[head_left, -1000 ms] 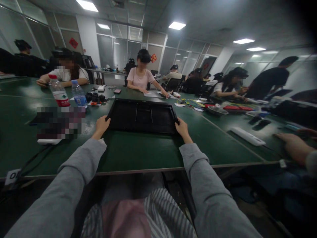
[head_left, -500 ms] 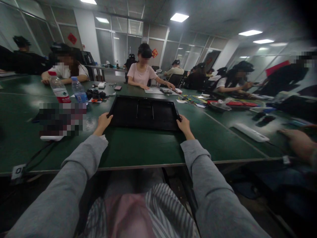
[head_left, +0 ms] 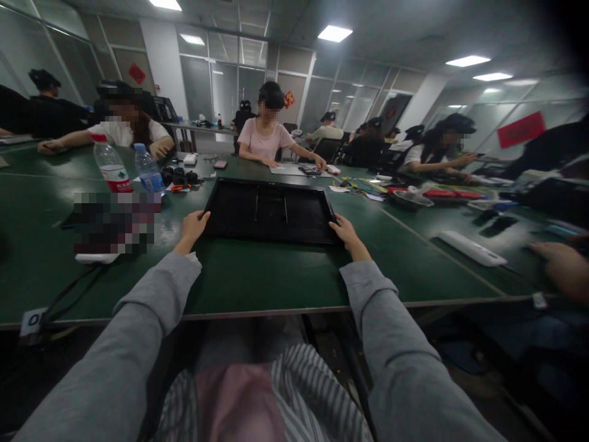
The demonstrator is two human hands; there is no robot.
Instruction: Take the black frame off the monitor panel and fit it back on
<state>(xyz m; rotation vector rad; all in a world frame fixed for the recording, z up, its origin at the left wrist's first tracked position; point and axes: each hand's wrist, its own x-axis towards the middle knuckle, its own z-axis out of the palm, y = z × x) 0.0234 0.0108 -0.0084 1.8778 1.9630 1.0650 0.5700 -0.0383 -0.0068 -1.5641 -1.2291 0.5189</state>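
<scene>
A shallow black rectangular tray with a raised rim lies on the green table in front of me. Two thin, pale rods run across its middle part; I cannot make out exactly what they belong to. My left hand is closed on the left edge near its front corner, thumb on top. On the opposite side, my right hand grips the right edge, with the thumb over the rim. The fingers under the edges are partly hidden.
Left of the tray stand a red-capped bottle and a blue-capped bottle, beside small black items. A white power strip lies to the right, near another person's hand. Across the table, a person in pink handles small objects.
My right hand has shifted slightly on the right edge, its wrist now further right. The tray has barely moved. A person at the far left has stretched out an arm.
</scene>
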